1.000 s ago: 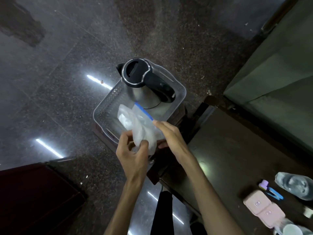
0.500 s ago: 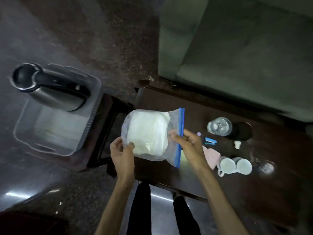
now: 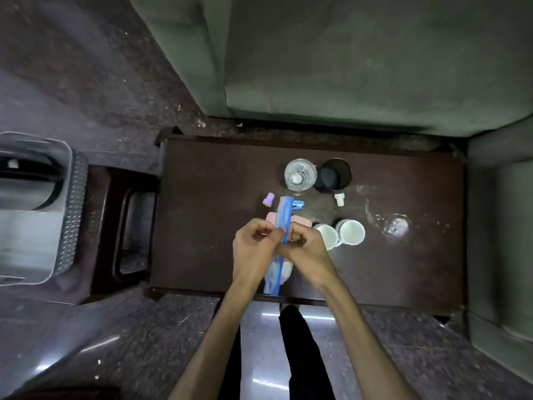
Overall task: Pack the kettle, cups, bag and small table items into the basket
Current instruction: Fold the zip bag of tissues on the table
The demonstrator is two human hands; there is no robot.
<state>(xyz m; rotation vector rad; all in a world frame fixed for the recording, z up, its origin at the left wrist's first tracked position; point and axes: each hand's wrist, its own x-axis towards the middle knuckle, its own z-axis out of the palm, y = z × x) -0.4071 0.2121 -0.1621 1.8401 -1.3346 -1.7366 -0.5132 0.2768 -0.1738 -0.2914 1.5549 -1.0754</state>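
I hold a clear zip bag with a blue seal strip edge-on over the dark wooden table. My left hand and my right hand both pinch its blue strip from either side. White contents show below my hands. Two white cups stand right of my right hand. The clear basket sits on a stool at far left with the steel kettle inside, blurred. A pink case lies partly hidden behind the bag.
On the table stand a clear water bottle, a dark round base, a small white cap, a purple cap and a blue clip. Green sofa cushions flank the table behind and at right.
The view swung from the basket to the table. The bag came away from the basket, turned from flat-facing to edge-on, and both hands now pinch its blue strip.
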